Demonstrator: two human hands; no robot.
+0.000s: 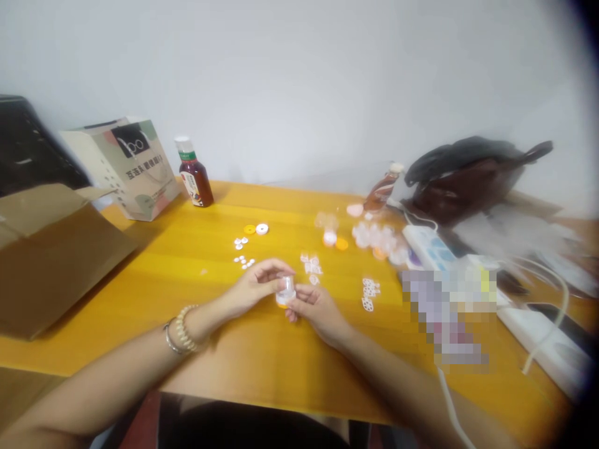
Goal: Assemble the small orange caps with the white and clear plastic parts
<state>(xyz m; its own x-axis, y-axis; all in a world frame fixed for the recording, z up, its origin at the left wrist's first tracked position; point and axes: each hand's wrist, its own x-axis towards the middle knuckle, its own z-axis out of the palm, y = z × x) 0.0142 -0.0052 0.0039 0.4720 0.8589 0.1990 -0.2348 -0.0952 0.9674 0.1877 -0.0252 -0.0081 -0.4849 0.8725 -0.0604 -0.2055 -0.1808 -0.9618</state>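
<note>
Between my two hands is a small clear plastic container with an orange base (286, 291), held upright over the table. My left hand (266, 280) has its fingers closed around the upper left side. My right hand (316, 305) pinches the lower part at the orange base. Just beyond lie small white discs (241, 242), an orange ring (249, 229) and a white ring (262, 229). To the right are white cut-out wheel-like pieces (311, 265) and another cluster of white spoked pieces (369, 294).
Clear round plastic parts (374, 236) are grouped at the right. A cardboard box (60, 262), paper bag (140, 171) and dark red bottle (196, 181) stand left. Another bottle (381, 190), a dark bag (468, 178) and power strips (538, 343) with cables occupy the right side.
</note>
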